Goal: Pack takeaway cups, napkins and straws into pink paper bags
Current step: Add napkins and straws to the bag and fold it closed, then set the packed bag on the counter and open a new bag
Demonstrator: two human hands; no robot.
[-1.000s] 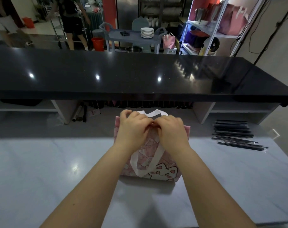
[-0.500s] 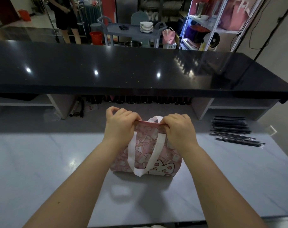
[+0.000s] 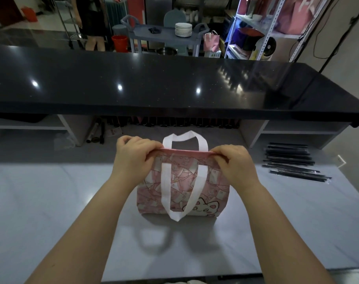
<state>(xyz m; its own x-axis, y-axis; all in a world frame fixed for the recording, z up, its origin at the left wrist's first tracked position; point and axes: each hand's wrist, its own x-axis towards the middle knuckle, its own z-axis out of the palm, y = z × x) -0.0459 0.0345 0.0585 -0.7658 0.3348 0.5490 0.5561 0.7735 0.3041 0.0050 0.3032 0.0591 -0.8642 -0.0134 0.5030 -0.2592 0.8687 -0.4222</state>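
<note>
Head camera looks down at a pink bag [image 3: 182, 181] in the centre of the frame, over a pale marble table [image 3: 51, 201]. The bag is upright, and its top edge is drawn straight between two hands. The left hand [image 3: 133, 158] pinches the corner of the top edge toward the left of the frame, with curled fingers over the rim. The right hand [image 3: 234, 162] pinches the opposite corner in the same way, thumb on the near side. I cannot tell if the bottom of the bag rests on the table or hangs just above it; a shadow lies on the table below it.

One white handle [image 3: 166, 187] hangs down over the near face of the bag, and its loop reaches below the bottom edge. The second handle [image 3: 184, 138] stands up behind the rim. A cartoon cat [image 3: 203, 208] is printed in the lower corner of the bag, toward the right of the frame.

At the right edge of the frame, well apart from the bag, a bundle of black straws [image 3: 291, 160] lies flat on the table. Above the hands a glossy black counter [image 3: 154, 85] crosses the whole frame.

Behind it, at the top centre, a grey cart [image 3: 160, 33] carries a stack of white plates [image 3: 183, 29]. A red bucket [image 3: 119, 43] stands beside the cart. At the upper right is a metal shelf [image 3: 277, 27].
</note>
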